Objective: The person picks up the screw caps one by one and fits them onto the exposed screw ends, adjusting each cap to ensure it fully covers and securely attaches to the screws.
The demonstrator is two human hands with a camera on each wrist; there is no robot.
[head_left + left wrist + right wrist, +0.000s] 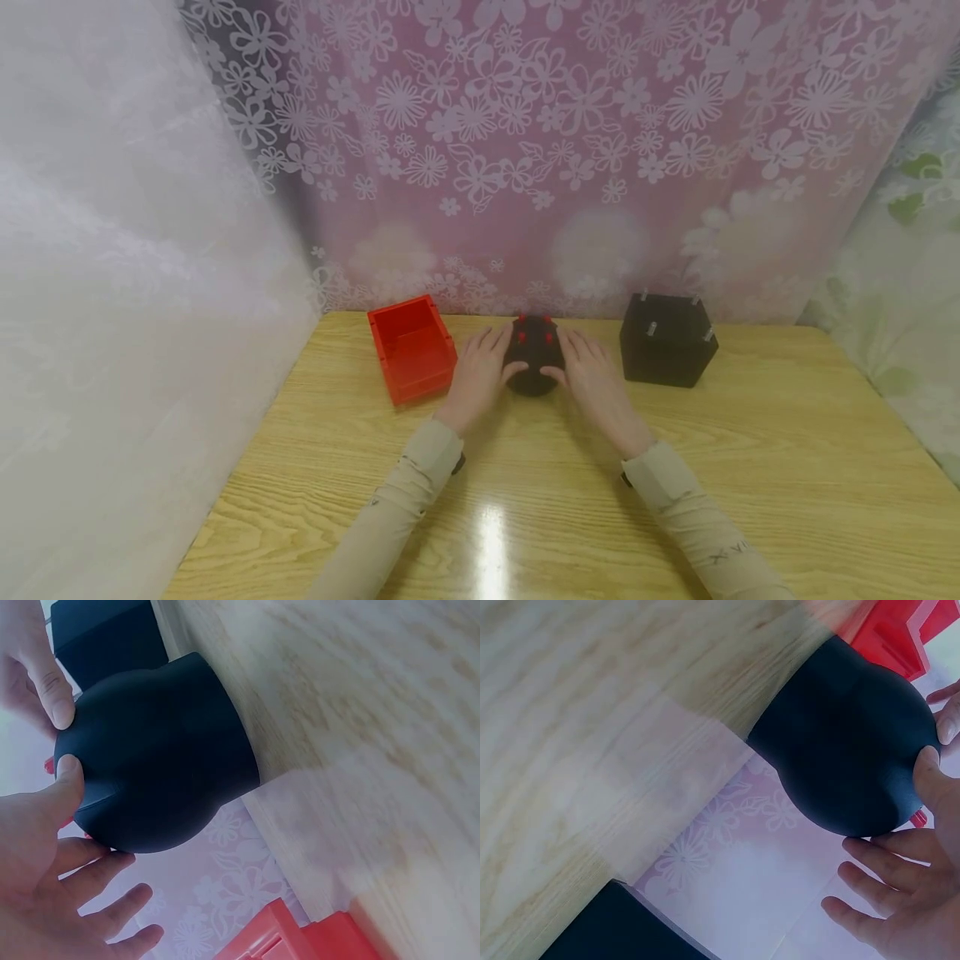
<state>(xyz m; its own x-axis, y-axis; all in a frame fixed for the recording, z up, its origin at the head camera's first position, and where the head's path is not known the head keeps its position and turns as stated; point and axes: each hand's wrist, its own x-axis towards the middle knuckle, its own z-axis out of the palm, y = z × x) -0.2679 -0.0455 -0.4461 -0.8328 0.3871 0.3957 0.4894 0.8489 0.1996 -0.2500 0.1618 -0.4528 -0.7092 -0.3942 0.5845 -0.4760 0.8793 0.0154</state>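
Note:
A black, bulbous, vase-like object (533,379) with a narrower base stands on the wooden table between the two hands. Several small red pieces (549,337) show on its top. From the left side, the left hand (480,375) holds it, thumb on the near face and index and middle fingers along its side. Opposite, the right hand (597,385) holds the right side in the same way. In the wrist views, both thumbs press the rounded upper part, while the outer fingers of each hand are spread away from it.
An open red box (416,362) is just left of the left hand. To the right stands a black box (667,346) with several clear pegs on top. The wooden table (555,492) reaches back to a pink floral curtain (525,167); pale curtains hang at both sides.

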